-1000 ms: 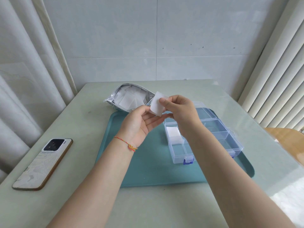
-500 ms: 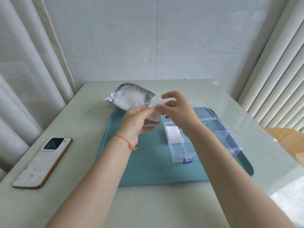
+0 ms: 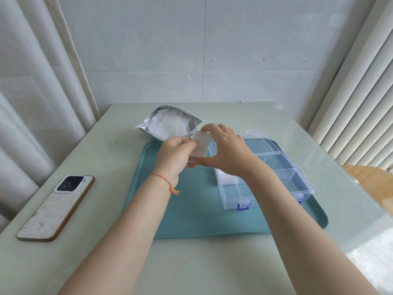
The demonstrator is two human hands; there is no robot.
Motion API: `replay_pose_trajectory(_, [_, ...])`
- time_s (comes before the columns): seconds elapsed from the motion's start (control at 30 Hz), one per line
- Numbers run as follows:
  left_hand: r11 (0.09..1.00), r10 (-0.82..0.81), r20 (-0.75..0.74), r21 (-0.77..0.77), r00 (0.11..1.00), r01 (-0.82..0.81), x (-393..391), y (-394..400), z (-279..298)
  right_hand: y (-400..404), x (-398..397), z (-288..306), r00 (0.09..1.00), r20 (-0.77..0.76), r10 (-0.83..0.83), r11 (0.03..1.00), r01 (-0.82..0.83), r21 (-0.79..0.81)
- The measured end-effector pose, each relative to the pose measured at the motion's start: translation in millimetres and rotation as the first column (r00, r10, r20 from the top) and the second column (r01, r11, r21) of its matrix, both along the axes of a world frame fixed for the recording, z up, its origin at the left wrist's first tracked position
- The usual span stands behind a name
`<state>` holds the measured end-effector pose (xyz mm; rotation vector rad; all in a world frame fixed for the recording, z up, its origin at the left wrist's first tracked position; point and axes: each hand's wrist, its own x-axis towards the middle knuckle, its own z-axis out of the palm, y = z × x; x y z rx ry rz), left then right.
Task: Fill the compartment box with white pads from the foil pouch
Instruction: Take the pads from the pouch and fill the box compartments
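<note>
Both hands have dropped lower: the left hand [image 3: 177,155] and right hand [image 3: 226,151] pinch one white pad [image 3: 201,143] above the tray [image 3: 191,209], beside the box [image 3: 282,177], probably separating it before placing; the pouch [image 3: 168,124] lies behind.

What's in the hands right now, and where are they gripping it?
One white pad: left hand pinches its left edge, right hand holds its top and bottom edges.

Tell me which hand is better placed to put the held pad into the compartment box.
The right hand, probably. It pinches the white pad together with the left hand, but it is directly above the compartment box, while the left hand is over the teal tray, beside the box.
</note>
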<state>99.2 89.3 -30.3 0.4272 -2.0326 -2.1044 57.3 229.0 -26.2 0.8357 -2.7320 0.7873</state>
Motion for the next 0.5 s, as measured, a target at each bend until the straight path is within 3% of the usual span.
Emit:
replay_pose_trajectory(0.13, [0.993, -0.021, -0.030, 0.116, 0.999, 0.024, 1, -1, 4, 10, 3, 19, 0.931, 0.353, 0.090, 0.923, 0.055, -0.381])
replay_pose_trajectory(0.2, [0.984, -0.047, -0.037, 0.171, 0.998, 0.053, 0, 3, 7, 16, 2, 22, 0.907, 0.413, 0.087, 0.869, 0.134, -0.476])
replay_pose_trajectory(0.37, [0.995, -0.046, 0.010, 0.087, 0.999, 0.045, -7, 22, 4, 33, -4, 17, 0.909, 0.417, 0.000, 0.853, 0.218, -0.475])
replay_pose_trajectory(0.5, [0.984, -0.027, 0.080, -0.175, 0.996, 0.041, -14, 27, -6, 55, -8, 9, 0.859, 0.510, -0.042, 0.899, 0.255, -0.356])
